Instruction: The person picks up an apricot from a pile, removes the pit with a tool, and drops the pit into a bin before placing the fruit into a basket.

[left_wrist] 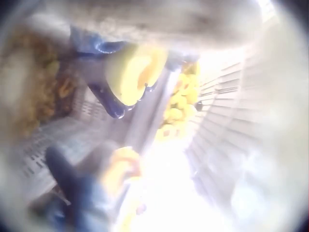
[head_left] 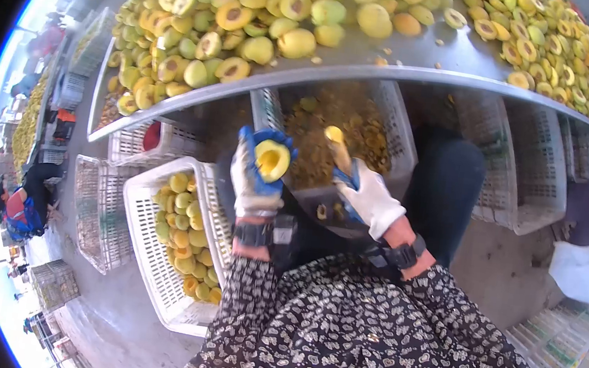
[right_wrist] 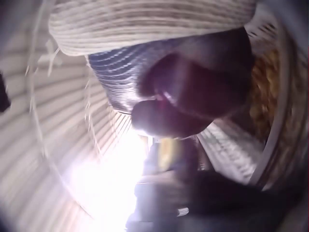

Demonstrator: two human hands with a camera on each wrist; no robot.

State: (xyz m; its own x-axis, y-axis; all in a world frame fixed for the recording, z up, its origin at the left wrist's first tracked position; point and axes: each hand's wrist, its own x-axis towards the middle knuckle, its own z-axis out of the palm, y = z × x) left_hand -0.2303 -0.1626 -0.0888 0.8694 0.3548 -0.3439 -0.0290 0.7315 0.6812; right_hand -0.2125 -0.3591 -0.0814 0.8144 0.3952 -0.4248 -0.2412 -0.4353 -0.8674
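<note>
My gloved left hand (head_left: 258,172) holds up a halved stone fruit (head_left: 272,161) with yellow flesh, its cut face and hollow turned upward. Blue-coated fingers curl round its skin, and the half (left_wrist: 133,75) also shows in the left wrist view. To its right, my gloved right hand (head_left: 369,201) grips a short tan tool (head_left: 340,154) with a rounded yellow end, pointing up and away from me. The fingers hide its lower part. A gap separates tool and fruit. In the right wrist view, dark glove fingers (right_wrist: 193,92) are curled together.
Ahead stands a metal table (head_left: 425,57) heaped with halved fruit (head_left: 234,13). Beneath its edge, between my knees, a crate (head_left: 397,123) holds brown scraps (head_left: 337,127). At my left a white crate (head_left: 150,240) contains greenish-yellow fruit (head_left: 187,233). More crates (head_left: 522,163) stand right.
</note>
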